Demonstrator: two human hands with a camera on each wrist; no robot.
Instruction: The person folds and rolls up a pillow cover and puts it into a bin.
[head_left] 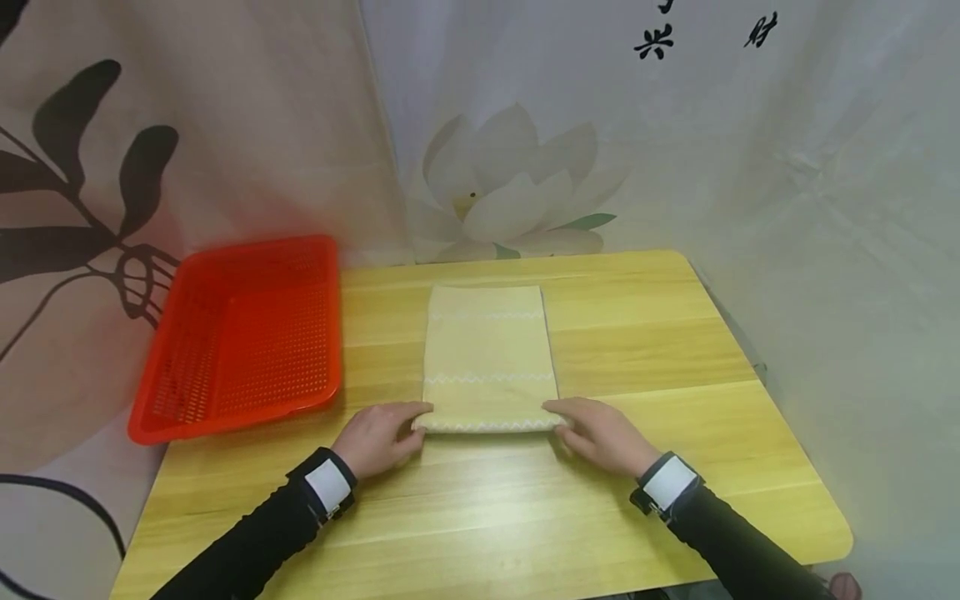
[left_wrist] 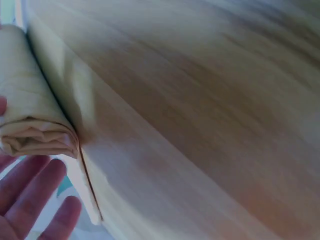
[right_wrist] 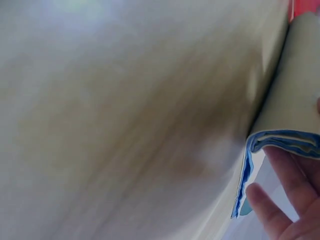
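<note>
The folded pale-yellow cloth runs lengthwise away from the person; left hand and right hand each pinch a near corner.

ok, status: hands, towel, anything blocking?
Left hand and right hand pinch folded towel's near corners. Towel flat on table. Red basket left, clear.

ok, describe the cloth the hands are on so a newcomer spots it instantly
On the yellow wooden table, look right of the red basket. The folded cloth lies there mid-table, pale yellow with white zigzag stripes. Its near edge is rolled, with the left hand and right hand at its corners.
</note>
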